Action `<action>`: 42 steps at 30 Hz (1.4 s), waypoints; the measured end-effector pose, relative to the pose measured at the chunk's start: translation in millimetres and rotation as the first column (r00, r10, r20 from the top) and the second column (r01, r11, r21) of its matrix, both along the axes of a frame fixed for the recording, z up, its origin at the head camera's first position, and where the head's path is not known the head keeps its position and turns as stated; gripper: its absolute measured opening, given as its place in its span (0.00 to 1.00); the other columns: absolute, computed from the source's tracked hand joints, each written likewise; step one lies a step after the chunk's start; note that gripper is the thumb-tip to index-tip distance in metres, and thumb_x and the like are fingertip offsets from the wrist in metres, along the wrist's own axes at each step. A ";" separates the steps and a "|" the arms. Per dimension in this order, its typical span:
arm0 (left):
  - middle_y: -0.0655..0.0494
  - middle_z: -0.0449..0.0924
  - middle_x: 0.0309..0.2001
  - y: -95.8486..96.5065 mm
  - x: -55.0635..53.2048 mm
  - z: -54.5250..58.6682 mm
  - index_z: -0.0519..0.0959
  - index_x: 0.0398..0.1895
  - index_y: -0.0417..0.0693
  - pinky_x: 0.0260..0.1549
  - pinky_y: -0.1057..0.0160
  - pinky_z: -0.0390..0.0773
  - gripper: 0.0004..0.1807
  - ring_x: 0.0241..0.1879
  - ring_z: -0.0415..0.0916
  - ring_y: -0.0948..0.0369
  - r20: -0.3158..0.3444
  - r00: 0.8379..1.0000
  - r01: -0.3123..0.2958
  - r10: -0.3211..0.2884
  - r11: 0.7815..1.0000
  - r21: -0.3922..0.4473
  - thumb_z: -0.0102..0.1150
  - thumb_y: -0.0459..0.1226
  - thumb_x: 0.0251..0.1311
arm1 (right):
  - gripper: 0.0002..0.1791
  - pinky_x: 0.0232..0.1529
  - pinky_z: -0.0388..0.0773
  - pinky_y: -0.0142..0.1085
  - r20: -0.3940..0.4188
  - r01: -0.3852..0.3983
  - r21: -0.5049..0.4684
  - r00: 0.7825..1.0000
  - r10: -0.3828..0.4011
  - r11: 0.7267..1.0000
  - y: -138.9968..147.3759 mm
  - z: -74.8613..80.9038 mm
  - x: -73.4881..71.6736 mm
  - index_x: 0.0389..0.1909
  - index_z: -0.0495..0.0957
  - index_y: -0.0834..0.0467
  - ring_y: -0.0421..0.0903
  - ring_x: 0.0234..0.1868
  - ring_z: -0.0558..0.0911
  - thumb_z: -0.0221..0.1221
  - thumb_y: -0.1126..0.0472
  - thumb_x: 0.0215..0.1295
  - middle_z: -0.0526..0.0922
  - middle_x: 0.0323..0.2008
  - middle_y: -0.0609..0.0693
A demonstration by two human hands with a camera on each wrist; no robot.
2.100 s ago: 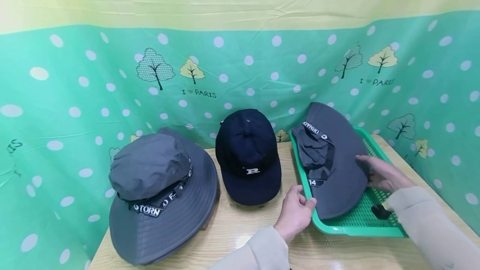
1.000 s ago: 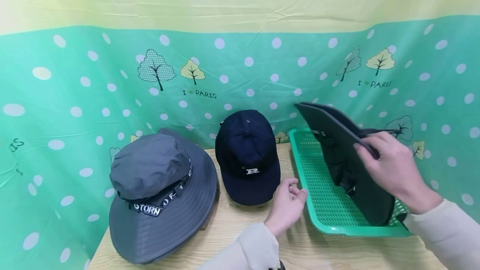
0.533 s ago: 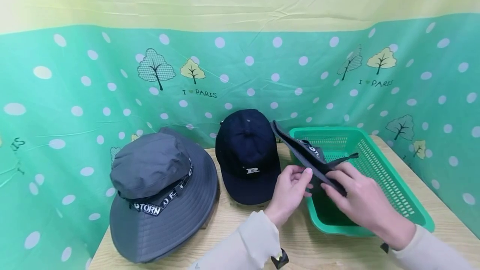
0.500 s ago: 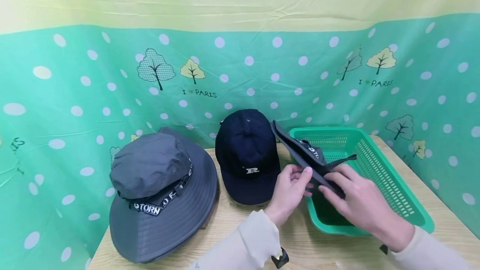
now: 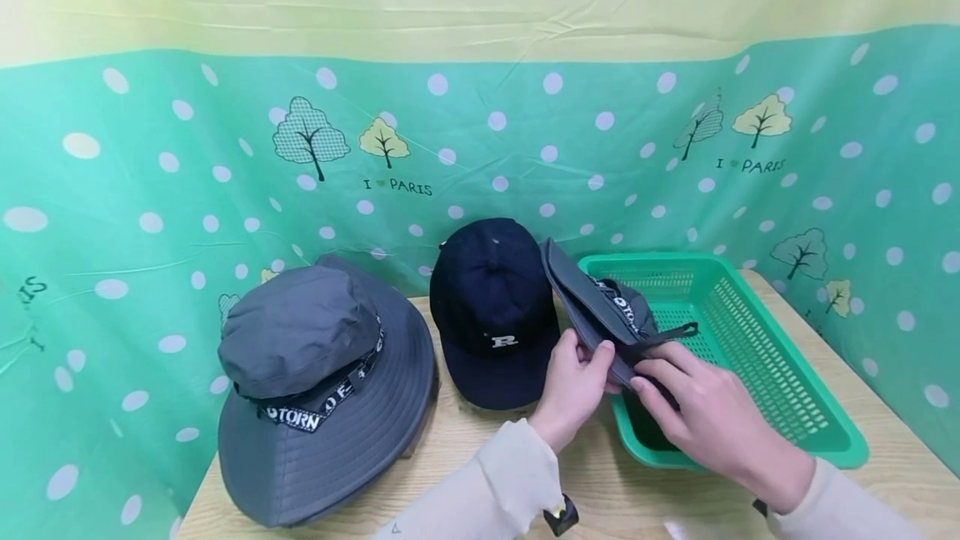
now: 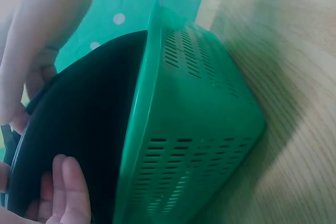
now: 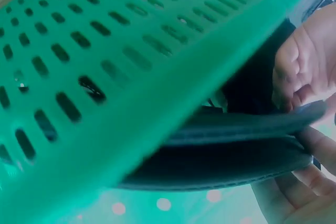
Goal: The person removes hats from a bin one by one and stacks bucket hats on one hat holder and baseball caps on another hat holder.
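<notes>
A folded grey brimmed hat (image 5: 588, 302) with a lettered band leans over the left side of the green basket (image 5: 836, 394). My left hand (image 5: 567, 386) pinches the near part of its brim between thumb and fingers. Right beside it, my right hand (image 5: 712, 415) grips the same brim, with a dark strap (image 5: 667, 338) sticking out by the knuckles. In the left wrist view the dark brim (image 6: 79, 103) dips past the basket rim, and the left fingers (image 6: 73, 187) show against it. Two brim layers (image 7: 236, 171) lie one over the other in the right wrist view.
A navy cap (image 5: 491, 290) with a white R stands close to the left of the held hat. Farther left sits another grey wide-brimmed hat (image 5: 300, 323). A dotted green curtain (image 5: 495, 148) hangs behind the wooden table (image 5: 480, 473).
The grey hat, lying in the basket at first, has been raised, turned and brought left by the right hand. My left hand has left the basket rim and now pinches the brim.
</notes>
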State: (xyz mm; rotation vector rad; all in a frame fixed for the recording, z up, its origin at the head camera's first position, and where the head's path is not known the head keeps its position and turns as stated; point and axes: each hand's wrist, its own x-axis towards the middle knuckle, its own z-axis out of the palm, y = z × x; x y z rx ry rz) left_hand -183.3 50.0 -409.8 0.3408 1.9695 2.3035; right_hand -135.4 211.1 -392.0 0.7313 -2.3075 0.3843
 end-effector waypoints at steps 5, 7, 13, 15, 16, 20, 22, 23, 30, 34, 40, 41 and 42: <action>0.48 0.82 0.27 -1.1 -0.5 -0.1 0.70 0.38 0.39 0.21 0.63 0.81 0.05 0.21 0.81 0.50 0.000 1.000 -0.014 0.014 1.000 -0.022 0.53 0.32 0.64 | 0.04 0.23 0.76 0.35 -0.011 0.033 -0.007 0.999 -0.033 0.999 13.7 12.0 -9.8 0.31 0.82 0.55 0.39 0.28 0.77 0.62 0.61 0.54 0.78 0.36 0.45; 0.48 0.82 0.25 -1.7 -1.1 -0.8 0.70 0.38 0.39 0.21 0.63 0.81 0.04 0.20 0.81 0.50 0.007 1.000 -0.021 0.021 0.999 -0.033 0.53 0.31 0.64 | 0.04 0.25 0.76 0.34 -0.026 0.059 -0.021 0.998 -0.059 0.998 23.4 16.9 -16.1 0.30 0.81 0.55 0.39 0.29 0.78 0.63 0.63 0.51 0.78 0.35 0.45; 0.49 0.81 0.22 -2.7 -2.3 -3.8 0.71 0.36 0.39 0.19 0.63 0.80 0.03 0.16 0.79 0.53 0.031 0.999 -0.032 0.033 0.998 -0.051 0.54 0.30 0.62 | 0.13 0.26 0.70 0.36 0.043 0.188 -0.097 0.982 -0.185 0.977 53.8 26.7 -33.1 0.32 0.74 0.60 0.44 0.27 0.73 0.67 0.69 0.47 0.77 0.31 0.51; 0.49 0.80 0.22 -2.5 -2.3 -5.0 0.71 0.36 0.39 0.18 0.62 0.80 0.03 0.16 0.79 0.53 0.036 0.999 -0.033 0.034 0.998 -0.047 0.54 0.30 0.62 | 0.16 0.26 0.69 0.39 0.126 0.241 -0.130 0.966 -0.225 0.962 61.3 29.3 -37.9 0.37 0.71 0.63 0.48 0.27 0.71 0.67 0.69 0.50 0.76 0.32 0.56; 0.49 0.80 0.22 -2.2 -2.4 -5.8 0.71 0.36 0.39 0.19 0.62 0.80 0.04 0.16 0.79 0.54 0.041 0.999 -0.033 0.035 0.998 -0.045 0.55 0.31 0.61 | 0.17 0.27 0.70 0.42 0.180 0.269 -0.142 0.953 -0.242 0.953 64.5 31.1 -39.7 0.40 0.70 0.64 0.51 0.28 0.72 0.67 0.68 0.53 0.77 0.34 0.59; 0.50 0.80 0.20 -1.0 -1.0 -8.4 0.73 0.35 0.40 0.19 0.62 0.80 0.06 0.16 0.79 0.56 0.063 0.997 -0.033 0.036 0.998 -0.055 0.58 0.34 0.61 | 0.21 0.28 0.71 0.51 0.341 0.324 -0.138 0.903 -0.262 0.936 73.3 41.6 -47.9 0.53 0.67 0.66 0.56 0.31 0.76 0.61 0.61 0.64 0.78 0.36 0.64; 0.50 0.80 0.20 -0.5 -0.3 -10.4 0.74 0.35 0.40 0.19 0.62 0.80 0.07 0.16 0.78 0.58 0.075 0.997 -0.029 0.034 0.997 -0.067 0.59 0.36 0.61 | 0.20 0.26 0.72 0.50 0.370 0.327 -0.092 0.888 -0.273 0.941 76.4 47.4 -52.6 0.54 0.68 0.65 0.55 0.28 0.78 0.58 0.59 0.67 0.80 0.35 0.63; 0.50 0.80 0.19 -0.2 0.0 -11.5 0.75 0.35 0.40 0.19 0.62 0.80 0.08 0.16 0.78 0.58 0.081 0.996 -0.027 0.033 0.997 -0.074 0.59 0.37 0.61 | 0.19 0.26 0.72 0.49 0.377 0.327 -0.066 0.883 -0.280 0.943 77.8 49.9 -55.5 0.54 0.70 0.65 0.53 0.27 0.77 0.57 0.58 0.68 0.81 0.35 0.63; 0.50 0.80 0.17 1.6 0.0 -20.1 0.78 0.32 0.40 0.17 0.63 0.80 0.06 0.15 0.77 0.60 0.107 0.994 -0.024 0.034 0.995 -0.097 0.59 0.35 0.61 | 0.18 0.32 0.71 0.54 0.427 0.394 0.057 0.821 -0.379 0.917 97.9 57.2 -74.5 0.53 0.75 0.64 0.59 0.38 0.75 0.53 0.57 0.70 0.76 0.42 0.64; 0.58 0.74 0.13 -0.9 -2.3 -23.0 0.79 0.25 0.43 0.14 0.67 0.76 0.08 0.12 0.72 0.64 0.059 0.997 -0.041 0.054 0.980 -0.194 0.60 0.37 0.59 | 0.20 0.25 0.68 0.51 0.446 0.458 0.126 0.766 -0.462 0.880 113.0 63.9 -80.7 0.54 0.77 0.63 0.62 0.37 0.72 0.54 0.53 0.69 0.73 0.42 0.66; 0.63 0.61 0.07 -4.8 -7.5 -22.0 0.76 0.11 0.48 0.10 0.69 0.57 0.19 0.08 0.59 0.67 0.020 0.997 -0.068 0.081 0.930 -0.360 0.63 0.43 0.57 | 0.24 0.22 0.71 0.49 0.512 0.472 0.099 0.730 -0.452 0.876 127.5 71.3 -82.0 0.54 0.75 0.66 0.62 0.35 0.78 0.49 0.50 0.71 0.80 0.41 0.68; 0.63 0.61 0.06 -5.0 -8.2 -21.1 0.75 0.11 0.47 0.09 0.68 0.57 0.19 0.07 0.58 0.66 0.048 0.996 -0.053 0.074 0.936 -0.347 0.63 0.44 0.58 | 0.24 0.22 0.72 0.47 0.518 0.467 0.074 0.737 -0.434 0.881 128.8 72.4 -80.8 0.53 0.75 0.67 0.59 0.32 0.79 0.49 0.51 0.72 0.82 0.36 0.65; 0.62 0.61 0.06 -5.1 -8.9 -20.3 0.76 0.12 0.47 0.08 0.68 0.57 0.20 0.06 0.58 0.65 0.076 0.995 -0.039 0.067 0.943 -0.330 0.63 0.44 0.58 | 0.23 0.22 0.72 0.45 0.521 0.460 0.048 0.746 -0.415 0.887 129.8 73.9 -79.4 0.53 0.75 0.68 0.55 0.29 0.80 0.49 0.51 0.72 0.83 0.32 0.61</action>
